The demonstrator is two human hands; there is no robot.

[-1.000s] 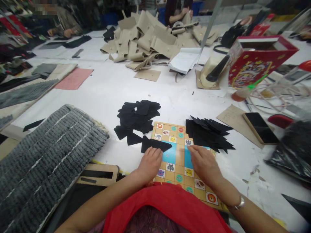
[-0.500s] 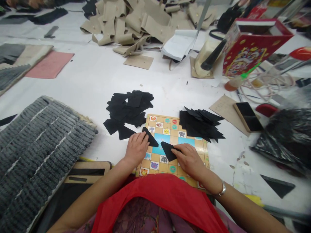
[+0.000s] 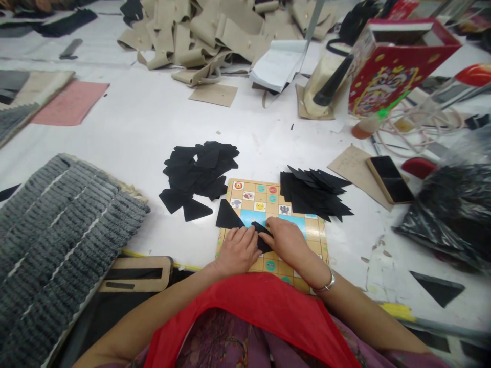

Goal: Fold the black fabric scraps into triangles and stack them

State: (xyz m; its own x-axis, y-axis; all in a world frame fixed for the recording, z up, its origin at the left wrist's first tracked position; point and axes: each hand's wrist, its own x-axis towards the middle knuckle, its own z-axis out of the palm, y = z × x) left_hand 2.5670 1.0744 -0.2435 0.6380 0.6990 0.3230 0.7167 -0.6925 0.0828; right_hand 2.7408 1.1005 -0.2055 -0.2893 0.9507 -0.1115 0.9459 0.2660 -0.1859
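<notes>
A small black piece [image 3: 263, 238] lies on the patterned game board [image 3: 314, 235], between my two hands. My left hand [image 3: 238, 250] rests palm down with its fingers together at the piece's left edge. My right hand [image 3: 291, 244] pinches the piece's right side between thumb and fingers. Another black triangle [image 3: 228, 214] lies on the board's left edge, just beyond my left fingers. A loose heap of black pieces [image 3: 197, 168] is at the back left of the board. Stacked black triangles [image 3: 314, 191] overlap its back right corner.
Ribbed grey fabric [image 3: 65, 245] covers the left side. At the right are a phone [image 3: 389, 179] on cardboard, a black plastic bag [image 3: 452, 209] and a single black triangle [image 3: 438, 287]. Beige straps [image 3: 199, 36], a glue container [image 3: 320, 92] and a red box [image 3: 395, 71] stand behind.
My left hand has left the left triangle and moved right, to the piece at my right hand. That piece now shows less between my hands. The whole view has shifted slightly.
</notes>
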